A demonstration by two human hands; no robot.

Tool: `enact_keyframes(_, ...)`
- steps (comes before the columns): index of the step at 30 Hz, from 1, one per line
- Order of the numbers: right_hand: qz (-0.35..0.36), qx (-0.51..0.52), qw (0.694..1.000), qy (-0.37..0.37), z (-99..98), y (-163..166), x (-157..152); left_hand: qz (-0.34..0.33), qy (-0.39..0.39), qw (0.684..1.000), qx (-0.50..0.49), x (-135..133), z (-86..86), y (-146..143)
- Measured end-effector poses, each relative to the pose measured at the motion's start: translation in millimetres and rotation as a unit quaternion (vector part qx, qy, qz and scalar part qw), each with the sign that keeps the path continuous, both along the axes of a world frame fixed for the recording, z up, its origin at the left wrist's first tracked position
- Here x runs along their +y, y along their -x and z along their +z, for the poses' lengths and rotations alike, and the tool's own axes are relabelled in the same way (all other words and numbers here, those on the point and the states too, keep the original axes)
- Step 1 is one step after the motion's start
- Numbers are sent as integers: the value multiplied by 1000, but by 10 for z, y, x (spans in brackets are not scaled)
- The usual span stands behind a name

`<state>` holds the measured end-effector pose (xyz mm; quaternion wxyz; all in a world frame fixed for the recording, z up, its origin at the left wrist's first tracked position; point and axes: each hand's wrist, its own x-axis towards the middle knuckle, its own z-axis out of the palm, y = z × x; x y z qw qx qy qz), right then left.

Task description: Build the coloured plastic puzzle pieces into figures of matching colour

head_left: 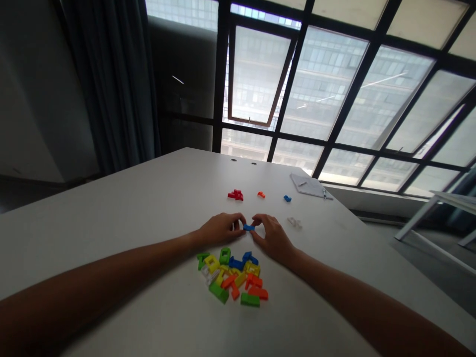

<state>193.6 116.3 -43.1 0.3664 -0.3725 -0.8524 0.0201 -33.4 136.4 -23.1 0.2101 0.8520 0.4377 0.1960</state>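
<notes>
A small blue plastic block [249, 228] is pinched between both hands, just above or on the white table. My left hand [223, 228] grips its left end with thumb and finger. On the other end close the thumb and fingers of my right hand [273, 237]. Nearer to me lies a loose pile of toy blocks in several colours, among them a yellow block [211, 263], a green block [250, 299], an orange block [258, 293] and a dark blue block [237, 263]. The exact shape of the held block is too small to make out.
Beyond my hands lie red blocks [235, 195], an orange piece [261, 195], another blue piece [287, 198] and white pieces [294, 222]. Paper with pens [310, 186] rests at the far right of the white table [148, 208]. Windows stand behind; another table [453, 199] is at right.
</notes>
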Motion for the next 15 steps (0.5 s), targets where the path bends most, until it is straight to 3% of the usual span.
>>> enact_keyframes(15, 4, -23, 999, -31, 3, 10, -33, -3, 4, 1000, -15, -9, -7, 2)
